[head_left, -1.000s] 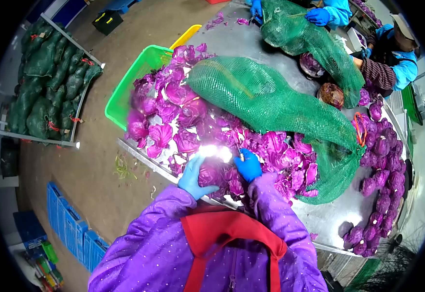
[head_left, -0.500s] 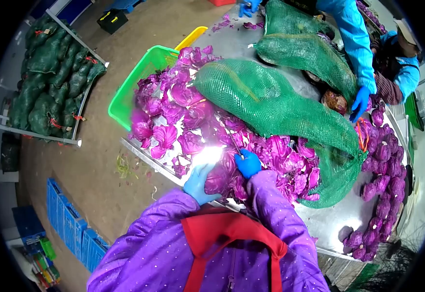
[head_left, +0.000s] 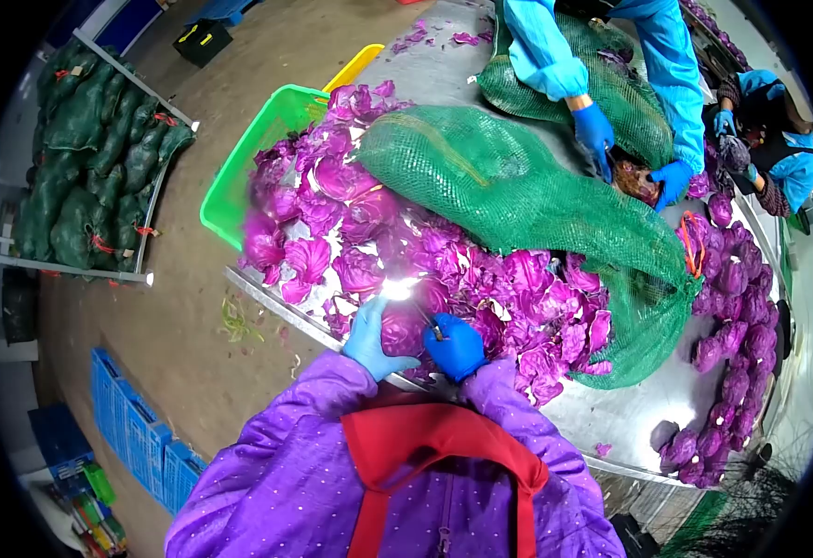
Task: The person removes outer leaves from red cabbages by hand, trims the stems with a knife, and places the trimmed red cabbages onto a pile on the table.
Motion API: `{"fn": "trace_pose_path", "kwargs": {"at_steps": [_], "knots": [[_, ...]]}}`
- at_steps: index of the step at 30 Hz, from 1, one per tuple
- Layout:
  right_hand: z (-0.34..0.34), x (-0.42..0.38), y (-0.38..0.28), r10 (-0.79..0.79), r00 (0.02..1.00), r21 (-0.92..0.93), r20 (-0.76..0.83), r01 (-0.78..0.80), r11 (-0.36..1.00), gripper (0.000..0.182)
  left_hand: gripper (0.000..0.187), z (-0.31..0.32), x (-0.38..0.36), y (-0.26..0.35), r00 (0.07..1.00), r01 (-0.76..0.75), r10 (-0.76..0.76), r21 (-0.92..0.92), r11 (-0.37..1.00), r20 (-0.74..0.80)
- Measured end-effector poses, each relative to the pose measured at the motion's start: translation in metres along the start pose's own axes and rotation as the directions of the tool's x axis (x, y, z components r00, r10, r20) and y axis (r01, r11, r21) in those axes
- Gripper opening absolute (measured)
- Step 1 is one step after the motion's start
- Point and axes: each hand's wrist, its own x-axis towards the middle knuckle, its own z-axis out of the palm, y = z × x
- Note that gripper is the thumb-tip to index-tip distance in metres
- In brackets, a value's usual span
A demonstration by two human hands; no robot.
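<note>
In a light blue glove, my left hand (head_left: pixel 372 344) grips the left side of a red cabbage (head_left: pixel 401 333) near the table's front edge. My right hand (head_left: pixel 456 349), in a darker blue glove, is closed round a knife (head_left: pixel 435 328) just right of that cabbage. The thin blade points up and left over the cabbage; bright glare hides part of it. Loose purple cabbage leaves (head_left: pixel 555 312) are heaped around both hands. Behind them lies a long green mesh sack (head_left: pixel 490 172).
A green crate (head_left: pixel 262 139) stands left of the leaf pile. Trimmed red cabbages (head_left: pixel 737 372) line the table's right side. Across the table, a co-worker's gloved hands (head_left: pixel 595 135) work on a brownish cabbage (head_left: pixel 636 181). Full sacks (head_left: pixel 99 158) sit in a rack at left.
My right hand and the knife have shifted left and down, closer to my left hand. Across the table, the co-worker's hands have come together at the brownish cabbage.
</note>
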Motion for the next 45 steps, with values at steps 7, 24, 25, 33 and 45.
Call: {"fn": "trace_pose_path", "kwargs": {"at_steps": [7,24,25,33,45], "knots": [[-0.02,0.033,0.034,0.183,0.982,-0.021,-0.05,-0.184,0.983,0.021,0.108,-0.002,0.001,-0.005,0.997,0.066,-0.068,-0.052,0.996,-0.026],[-0.063,-0.015,-0.015,-0.065,0.975,0.392,-0.215,0.147,0.908,0.044,0.079,0.043,0.019,0.038,0.886,0.152,-0.453,-0.859,0.488,-0.101],[-0.066,-0.017,-0.017,-0.025,0.983,0.379,-0.181,0.093,0.921,0.042,0.08,0.045,0.02,0.038,0.883,0.139,-0.449,-0.841,0.522,-0.133],[-0.056,-0.02,-0.024,-0.078,0.966,0.299,-0.246,0.152,0.942,0.057,0.104,0.043,0.023,0.041,0.895,0.036,-0.295,-0.605,0.795,-0.334],[-0.038,-0.002,-0.007,0.014,0.964,0.499,-0.267,0.126,0.857,0.019,0.106,0.034,0.036,0.054,0.884,0.021,-0.277,-0.559,0.829,-0.377]]}}
